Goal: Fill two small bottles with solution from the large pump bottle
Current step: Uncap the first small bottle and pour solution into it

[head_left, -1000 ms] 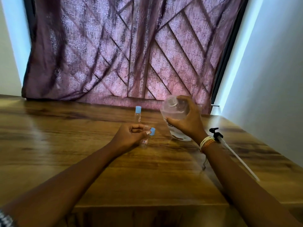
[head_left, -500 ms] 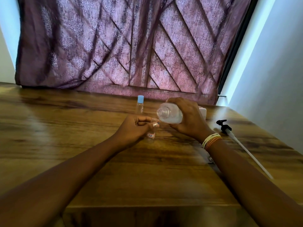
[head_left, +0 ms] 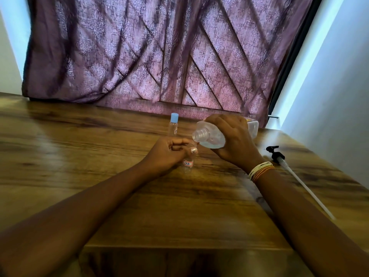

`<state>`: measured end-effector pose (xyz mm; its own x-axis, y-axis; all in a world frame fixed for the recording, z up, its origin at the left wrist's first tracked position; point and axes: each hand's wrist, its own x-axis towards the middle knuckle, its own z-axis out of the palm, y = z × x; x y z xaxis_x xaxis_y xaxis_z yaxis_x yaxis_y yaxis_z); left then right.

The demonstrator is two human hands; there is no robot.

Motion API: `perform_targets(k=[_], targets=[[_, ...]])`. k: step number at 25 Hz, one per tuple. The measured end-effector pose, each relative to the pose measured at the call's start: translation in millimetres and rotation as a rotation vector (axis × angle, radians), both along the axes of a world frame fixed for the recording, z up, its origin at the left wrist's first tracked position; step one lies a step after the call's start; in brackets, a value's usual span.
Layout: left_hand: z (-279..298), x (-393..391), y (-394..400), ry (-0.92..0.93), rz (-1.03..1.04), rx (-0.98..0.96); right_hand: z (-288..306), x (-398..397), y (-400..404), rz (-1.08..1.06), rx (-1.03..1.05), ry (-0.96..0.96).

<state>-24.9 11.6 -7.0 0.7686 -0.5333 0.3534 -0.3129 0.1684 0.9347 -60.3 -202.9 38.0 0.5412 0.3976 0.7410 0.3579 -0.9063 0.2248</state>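
while right hand [head_left: 233,140] tips large bottle [head_left: 211,136] — left hand [head_left: 167,152] steadies vial [head_left: 188,160]

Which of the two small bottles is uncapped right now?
The small bottle with the "17B" label, held in the left hand, has an open neck. The other small bottle, standing farther back, wears its blue cap.

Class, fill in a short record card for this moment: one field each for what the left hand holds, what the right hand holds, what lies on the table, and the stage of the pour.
Left hand: steadies open small clear labelled bottle, upright
Right hand: tips large clear plastic bottle, mouth over small bottle
Wooden table: blue-capped small clear bottle; black pump head with white tube
Stage: pouring position; no stream discernible
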Motion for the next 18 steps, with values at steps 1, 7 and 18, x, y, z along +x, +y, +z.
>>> perform_targets(k=[1,7,18], targets=[[0.3,-0.3,0.0,0.004,-0.004,-0.004,-0.2,0.5,0.1,-0.007,-0.007,-0.003],[-1.2,1.7,-0.5,0.029,-0.007,-0.014,-0.7,0.8,0.5,0.005,-0.02,-0.031],[-0.3,0.5,-1.2,0.064,-0.014,-0.035,1.0,1.3,-1.2,-0.026,-0.045,-0.074]])
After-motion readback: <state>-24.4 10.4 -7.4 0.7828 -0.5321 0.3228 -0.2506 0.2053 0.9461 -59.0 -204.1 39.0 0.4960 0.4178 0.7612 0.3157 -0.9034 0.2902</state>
